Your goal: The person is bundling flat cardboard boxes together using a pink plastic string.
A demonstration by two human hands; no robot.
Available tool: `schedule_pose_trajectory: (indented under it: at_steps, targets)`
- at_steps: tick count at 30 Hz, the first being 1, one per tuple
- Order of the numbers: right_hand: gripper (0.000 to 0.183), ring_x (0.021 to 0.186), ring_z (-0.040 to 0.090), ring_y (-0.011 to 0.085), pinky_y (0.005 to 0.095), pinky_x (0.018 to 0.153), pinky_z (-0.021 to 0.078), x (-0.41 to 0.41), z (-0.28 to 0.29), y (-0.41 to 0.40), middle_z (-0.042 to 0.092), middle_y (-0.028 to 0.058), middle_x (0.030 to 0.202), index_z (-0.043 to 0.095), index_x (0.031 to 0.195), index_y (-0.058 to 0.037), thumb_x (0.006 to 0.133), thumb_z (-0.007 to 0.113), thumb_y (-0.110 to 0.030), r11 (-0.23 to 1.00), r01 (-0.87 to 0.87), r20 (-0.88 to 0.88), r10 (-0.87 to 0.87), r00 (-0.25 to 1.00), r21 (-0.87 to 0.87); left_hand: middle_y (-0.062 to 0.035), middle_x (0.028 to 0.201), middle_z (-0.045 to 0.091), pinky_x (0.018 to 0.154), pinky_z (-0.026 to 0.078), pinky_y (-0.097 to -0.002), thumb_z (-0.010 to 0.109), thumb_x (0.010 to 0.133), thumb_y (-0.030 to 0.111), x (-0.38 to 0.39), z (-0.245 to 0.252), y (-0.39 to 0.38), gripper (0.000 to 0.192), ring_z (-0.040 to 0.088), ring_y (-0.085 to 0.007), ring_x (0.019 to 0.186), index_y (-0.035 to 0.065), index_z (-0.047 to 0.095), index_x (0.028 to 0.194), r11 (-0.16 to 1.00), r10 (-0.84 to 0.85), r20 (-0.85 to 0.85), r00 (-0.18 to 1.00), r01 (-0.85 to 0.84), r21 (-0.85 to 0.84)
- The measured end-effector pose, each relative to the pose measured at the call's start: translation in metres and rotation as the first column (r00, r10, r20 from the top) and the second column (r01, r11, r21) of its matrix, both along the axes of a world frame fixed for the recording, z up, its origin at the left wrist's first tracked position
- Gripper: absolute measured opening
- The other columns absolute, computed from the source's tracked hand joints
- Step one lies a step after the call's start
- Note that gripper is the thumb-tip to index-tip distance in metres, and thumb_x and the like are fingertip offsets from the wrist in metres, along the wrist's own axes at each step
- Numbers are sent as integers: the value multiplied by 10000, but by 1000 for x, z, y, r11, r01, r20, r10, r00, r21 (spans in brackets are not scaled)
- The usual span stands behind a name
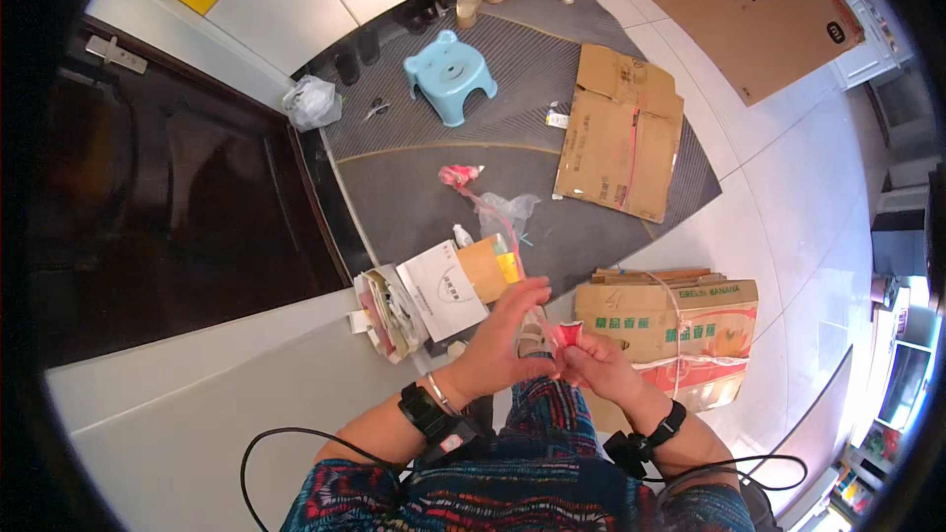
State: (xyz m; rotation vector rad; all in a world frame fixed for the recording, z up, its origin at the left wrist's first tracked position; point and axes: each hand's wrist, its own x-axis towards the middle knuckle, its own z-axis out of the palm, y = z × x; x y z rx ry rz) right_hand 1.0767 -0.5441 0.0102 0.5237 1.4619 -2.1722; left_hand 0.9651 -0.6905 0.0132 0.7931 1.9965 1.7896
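Pink plastic string [515, 240] runs from a crumpled pink bundle [460, 175] on the dark mat up to my hands. My right hand [597, 363] is closed on a red and pink piece of it, in front of my body. My left hand [512, 343] is beside it, fingers spread and thumb close to the right hand's fingers; whether it pinches the string is hard to tell. To the right stands a bundle of flattened cardboard boxes [628, 303], tied with pale string. Left of my hands are a white paper bag [442, 292] and a stack of papers [395, 310].
A flattened cardboard box [621, 140] lies on the mat, near a blue bear-shaped stool [452, 72], scissors [378, 108] and a clear plastic bag [508, 213]. A white plastic bag [313, 102] sits by the dark door [185, 185]. A large carton [739, 7] stands at upper right.
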Motion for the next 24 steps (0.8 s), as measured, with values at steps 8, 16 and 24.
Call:
schedule_pose_trajectory:
  at_steps: [8,16,24]
  targets:
    - [407,399,240,73,211,359,197,19,89,54,282,-32,505,410,651,-92,899,403,-415,844,518,-299,-535,791,-141,-88,1000,546,779,399,-345,712,627,261,32,-3,-19,381,495,-278,941,105,573,945,472,-615,424,664,742,-477]
    - [223,466,279,133,264,441,255,71,165,-52,276,4,562,422,837,-31,812,423,-253,814,436,-197,-534,822,-384,-165,1096,474,922,334,-382,695,631,221,67,63,-35,607,448,-315,1052,46,434,1150,957,-287,-358,889,254,-138]
    - [247,389,326,116,261,337,258,157,235,-102,362,3,513,400,638,-78,859,458,-174,871,454,-689,-446,572,-187,-68,668,587,697,409,-402,603,691,183,107,29,-92,137,566,-275,714,98,596,798,798,-592,-301,748,491,-350]
